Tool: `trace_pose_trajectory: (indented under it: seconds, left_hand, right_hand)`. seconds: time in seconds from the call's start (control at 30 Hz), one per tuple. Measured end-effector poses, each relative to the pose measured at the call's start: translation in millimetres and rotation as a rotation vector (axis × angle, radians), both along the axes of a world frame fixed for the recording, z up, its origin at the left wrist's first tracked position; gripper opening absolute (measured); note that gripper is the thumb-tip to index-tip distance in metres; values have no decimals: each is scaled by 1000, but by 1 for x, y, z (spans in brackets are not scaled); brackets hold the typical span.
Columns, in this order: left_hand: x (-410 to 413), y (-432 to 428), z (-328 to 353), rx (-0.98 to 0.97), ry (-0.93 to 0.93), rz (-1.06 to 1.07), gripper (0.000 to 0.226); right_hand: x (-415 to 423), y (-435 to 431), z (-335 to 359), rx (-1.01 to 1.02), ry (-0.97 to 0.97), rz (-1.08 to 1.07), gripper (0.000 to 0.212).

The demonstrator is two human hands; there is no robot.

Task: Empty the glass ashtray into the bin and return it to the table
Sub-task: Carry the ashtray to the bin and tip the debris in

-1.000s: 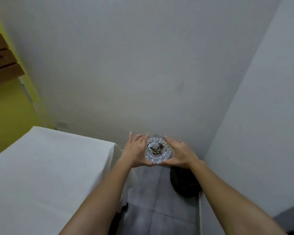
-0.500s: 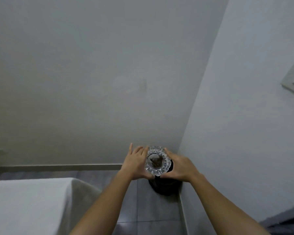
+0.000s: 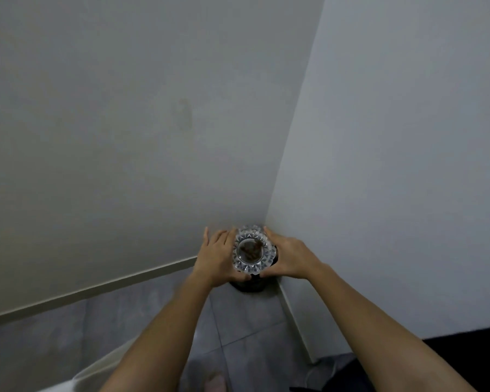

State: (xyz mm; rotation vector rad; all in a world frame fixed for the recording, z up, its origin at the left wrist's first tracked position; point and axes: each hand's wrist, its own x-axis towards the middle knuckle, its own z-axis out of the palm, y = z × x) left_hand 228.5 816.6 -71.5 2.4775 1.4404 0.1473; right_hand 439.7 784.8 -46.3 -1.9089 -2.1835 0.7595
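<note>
A round cut-glass ashtray (image 3: pixel 252 250) with brown ash and butts in its bowl is held level between both hands. My left hand (image 3: pixel 217 257) cups its left side and my right hand (image 3: pixel 290 257) cups its right side. Directly below and behind the ashtray, a dark bin (image 3: pixel 248 285) stands on the floor in the corner of the room; only its lower edge shows beneath the hands. The table with its white cloth (image 3: pixel 96 372) is reduced to a corner at the bottom left, under my left forearm.
Two pale walls meet in a corner right behind the bin, with a skirting board (image 3: pixel 96 290) along the floor. Grey floor tiles (image 3: pixel 252 335) lie between me and the bin. A dark surface (image 3: pixel 470 340) sits at the lower right.
The view has swung right and closed in on the corner. The ashtray, held by both hands, now hangs over the bin, and the table has slid almost out of view at bottom left.
</note>
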Motion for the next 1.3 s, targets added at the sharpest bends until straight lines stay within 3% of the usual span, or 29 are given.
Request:
trace_pose_trajectory:
  seconds: [0.3, 0.5, 0.6, 0.7, 0.83, 1.1, 1.3]
  left_hand:
    - [19, 18, -19, 10, -3, -31, 122]
    - [33, 42, -85, 68, -7, -4, 120]
    - [46, 58, -142, 72, -19, 25, 119]
    - [64, 75, -220, 77, -62, 47, 117]
    - [81, 103, -321, 149, -76, 30, 116]
    - [95, 143, -443, 85, -158, 67, 128]
    - [90, 124, -496, -161, 80, 213, 145]
  right_hand:
    - [12, 13, -30, -151, 300, -132, 117]
    - [29, 39, -98, -246, 483, -196, 115]
    - [36, 60, -151, -252, 663, -314, 99]
    - [42, 85, -230, -194, 876, -575, 72]
    - [48, 116, -333, -356, 1156, -743, 35]
    - [54, 148, -450, -245, 1116, -685, 42]
    - [59, 149, -473, -201, 1218, -772, 27]
